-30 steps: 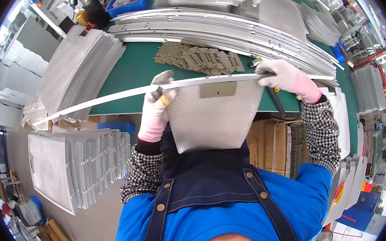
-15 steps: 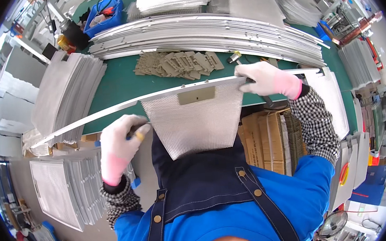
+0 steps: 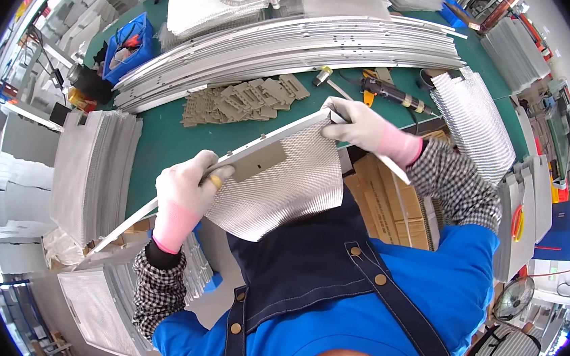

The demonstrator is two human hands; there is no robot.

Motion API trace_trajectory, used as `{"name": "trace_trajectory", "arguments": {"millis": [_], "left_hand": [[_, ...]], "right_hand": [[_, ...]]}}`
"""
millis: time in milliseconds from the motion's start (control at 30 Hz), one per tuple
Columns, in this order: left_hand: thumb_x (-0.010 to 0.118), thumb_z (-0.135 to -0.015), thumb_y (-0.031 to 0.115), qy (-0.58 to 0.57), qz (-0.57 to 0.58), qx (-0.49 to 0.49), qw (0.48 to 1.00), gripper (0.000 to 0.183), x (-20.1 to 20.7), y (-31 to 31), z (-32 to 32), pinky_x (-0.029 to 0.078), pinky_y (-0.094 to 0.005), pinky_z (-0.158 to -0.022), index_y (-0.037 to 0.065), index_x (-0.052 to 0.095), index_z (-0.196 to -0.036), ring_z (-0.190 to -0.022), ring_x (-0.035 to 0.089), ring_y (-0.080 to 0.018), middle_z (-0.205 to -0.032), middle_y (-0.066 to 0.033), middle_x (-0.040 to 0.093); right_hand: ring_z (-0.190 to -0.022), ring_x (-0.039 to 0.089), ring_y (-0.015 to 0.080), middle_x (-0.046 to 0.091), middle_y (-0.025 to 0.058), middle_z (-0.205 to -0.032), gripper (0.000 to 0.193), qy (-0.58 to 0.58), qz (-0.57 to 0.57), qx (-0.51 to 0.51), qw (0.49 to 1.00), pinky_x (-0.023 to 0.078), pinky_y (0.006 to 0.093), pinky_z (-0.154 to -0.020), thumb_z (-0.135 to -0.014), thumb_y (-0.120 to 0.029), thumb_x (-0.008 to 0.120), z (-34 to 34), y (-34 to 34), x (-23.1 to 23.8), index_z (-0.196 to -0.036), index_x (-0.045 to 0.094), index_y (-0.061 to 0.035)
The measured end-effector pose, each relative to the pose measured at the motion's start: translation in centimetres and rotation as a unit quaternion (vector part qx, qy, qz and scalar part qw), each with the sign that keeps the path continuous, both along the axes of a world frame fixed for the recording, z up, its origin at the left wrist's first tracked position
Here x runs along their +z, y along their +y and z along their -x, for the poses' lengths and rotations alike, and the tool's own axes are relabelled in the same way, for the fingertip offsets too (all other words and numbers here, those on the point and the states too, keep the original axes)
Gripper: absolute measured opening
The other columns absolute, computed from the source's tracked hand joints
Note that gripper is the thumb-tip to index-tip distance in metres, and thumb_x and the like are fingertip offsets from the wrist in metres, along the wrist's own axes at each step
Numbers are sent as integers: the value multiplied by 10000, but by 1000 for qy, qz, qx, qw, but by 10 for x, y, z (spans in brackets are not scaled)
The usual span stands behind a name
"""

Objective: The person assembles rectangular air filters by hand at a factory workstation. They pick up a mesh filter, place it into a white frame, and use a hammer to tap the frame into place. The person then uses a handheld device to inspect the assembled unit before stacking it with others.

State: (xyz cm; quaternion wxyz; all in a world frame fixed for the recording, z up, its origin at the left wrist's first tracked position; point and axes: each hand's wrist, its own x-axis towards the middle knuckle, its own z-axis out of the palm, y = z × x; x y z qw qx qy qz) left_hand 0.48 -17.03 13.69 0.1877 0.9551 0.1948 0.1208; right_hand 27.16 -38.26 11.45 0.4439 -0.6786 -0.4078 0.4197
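In front of my apron I hold up a silvery metal mesh sheet (image 3: 282,188), its top edge along a thin metal strip (image 3: 287,129). My left hand (image 3: 188,193), in a white and pink glove, is closed on the strip at the mesh's top left corner. At the top right corner my right hand (image 3: 365,129), gloved alike, grips the strip; beyond it the strip angles down toward me. To the left, the strip runs out past my left hand. A flat olive-grey plate (image 3: 261,162) lies against the mesh just below the strip.
On the green table (image 3: 160,141) lie a heap of grey-olive plates (image 3: 244,101), a bundle of long metal strips (image 3: 287,52) and a power screwdriver (image 3: 396,93). Mesh stacks (image 3: 88,175) stand at the left; another mesh panel (image 3: 473,124) lies right. Cardboard boxes (image 3: 382,200) sit below the table edge.
My left hand has risen and closed on the strip and mesh. The strip's right part, straight before, now bends down at my right hand. The mesh is tilted, and the screwdriver shows on the table.
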Motion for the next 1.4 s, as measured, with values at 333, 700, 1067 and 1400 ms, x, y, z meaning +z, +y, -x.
{"name": "trace_trajectory", "arguments": {"millis": [333, 700, 1067, 1400], "left_hand": [[773, -857, 344, 17, 20, 6, 1000, 280, -4, 0, -6, 529, -397, -639, 89, 699, -944, -688, 694, -314, -733, -114, 701], [767, -866, 322, 6, 20, 30, 999, 252, -7, 3, -9, 532, -383, -646, 95, 703, -956, -696, 701, -306, -746, -111, 712], [787, -850, 300, 27, 53, 29, 998, 261, 2, -4, -10, 533, -369, -641, 73, 711, -955, -685, 702, -298, -741, -124, 709], [785, -844, 259, -13, 37, 46, 998, 238, -5, 0, -6, 516, -341, -616, 54, 720, -946, -635, 687, -261, -698, -132, 672]], "right_hand": [[-927, 544, 53, 609, -19, -1029, 235, 63, -59, -64, 994, 460, 247, -848, -939, -91, 653, -1, -9, -15, -1153, 598, -10], [-805, 498, 40, 579, -23, -881, 206, 63, -149, -145, 976, 439, 225, -718, -948, -176, 679, 15, 14, -36, -1032, 600, -5], [-749, 459, 68, 512, -18, -832, 143, -95, -61, -4, 994, 417, 249, -695, -973, -126, 591, -9, 2, -10, -1056, 569, -12], [-860, 589, 142, 629, 142, -897, 285, -65, -54, -110, 990, 494, 316, -827, -978, -194, 621, 18, 5, -40, -1148, 554, 25]]}}
